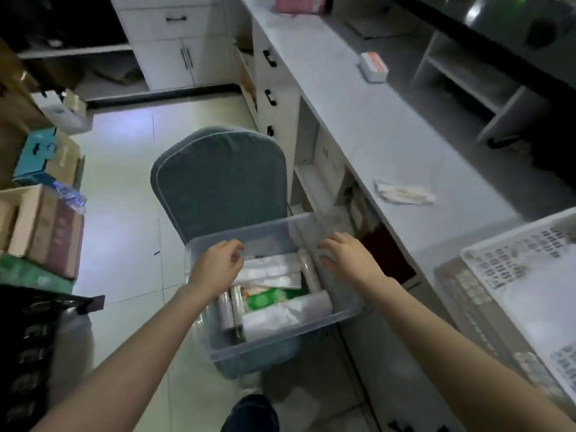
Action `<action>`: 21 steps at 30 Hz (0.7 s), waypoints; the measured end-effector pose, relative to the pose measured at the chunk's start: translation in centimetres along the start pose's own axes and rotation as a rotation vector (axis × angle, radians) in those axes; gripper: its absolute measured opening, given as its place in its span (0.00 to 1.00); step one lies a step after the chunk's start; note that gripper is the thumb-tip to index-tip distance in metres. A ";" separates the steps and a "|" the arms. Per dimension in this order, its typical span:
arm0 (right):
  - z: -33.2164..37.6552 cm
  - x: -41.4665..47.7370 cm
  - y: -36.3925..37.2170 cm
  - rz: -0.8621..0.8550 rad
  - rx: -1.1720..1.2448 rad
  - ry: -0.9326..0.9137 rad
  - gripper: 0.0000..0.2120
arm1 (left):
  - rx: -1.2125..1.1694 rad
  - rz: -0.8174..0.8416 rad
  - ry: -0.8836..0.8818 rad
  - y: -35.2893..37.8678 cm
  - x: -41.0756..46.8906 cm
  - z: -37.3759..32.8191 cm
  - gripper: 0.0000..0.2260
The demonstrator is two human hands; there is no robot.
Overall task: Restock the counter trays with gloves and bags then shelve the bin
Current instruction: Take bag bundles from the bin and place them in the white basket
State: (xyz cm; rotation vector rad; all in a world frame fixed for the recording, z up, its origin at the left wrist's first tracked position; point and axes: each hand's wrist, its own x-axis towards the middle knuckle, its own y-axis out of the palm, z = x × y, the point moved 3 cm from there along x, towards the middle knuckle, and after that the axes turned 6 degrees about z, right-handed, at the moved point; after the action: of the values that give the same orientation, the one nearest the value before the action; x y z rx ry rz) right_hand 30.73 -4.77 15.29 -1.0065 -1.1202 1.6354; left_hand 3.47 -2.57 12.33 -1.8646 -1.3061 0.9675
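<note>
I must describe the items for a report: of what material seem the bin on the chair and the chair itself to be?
The bin looks like clear, smooth plastic: the packets inside show through its walls. The chair seems covered in grey-blue woven fabric, matte, with piped seams along the backrest edge; its frame is hidden.

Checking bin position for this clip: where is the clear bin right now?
In the head view, the clear bin sits low-centre on the grey chair, beside the counter.
</note>
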 end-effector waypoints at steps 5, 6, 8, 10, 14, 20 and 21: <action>1.6 6.5 6.4 0.148 0.042 0.054 0.17 | 0.042 0.111 -0.083 2.0 3.3 6.8 0.14; 1.8 7.4 7.8 0.176 0.052 0.060 0.18 | 0.047 0.144 -0.092 2.8 4.0 7.8 0.15; 2.1 9.1 10.7 0.239 0.059 0.063 0.20 | 0.051 0.204 -0.099 5.0 5.4 9.3 0.16; 1.9 10.8 13.6 0.319 0.051 0.059 0.23 | 0.053 0.239 -0.098 7.5 7.0 10.4 0.17; 0.1 14.5 20.0 0.425 0.028 0.075 0.30 | 0.113 0.294 -0.081 13.8 10.7 12.5 0.20; -3.3 19.9 30.8 0.518 -0.063 -0.020 0.37 | 0.302 0.382 -0.034 23.8 16.0 16.4 0.30; -3.7 20.5 32.3 0.534 -0.072 -0.041 0.38 | 0.338 0.387 -0.025 25.0 16.4 16.9 0.31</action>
State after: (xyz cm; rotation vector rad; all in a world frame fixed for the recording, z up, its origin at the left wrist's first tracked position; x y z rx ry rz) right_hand 21.42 9.19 -19.27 -1.4102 -0.9923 2.0492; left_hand 4.55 7.56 -20.45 -1.8692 -0.7445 1.3211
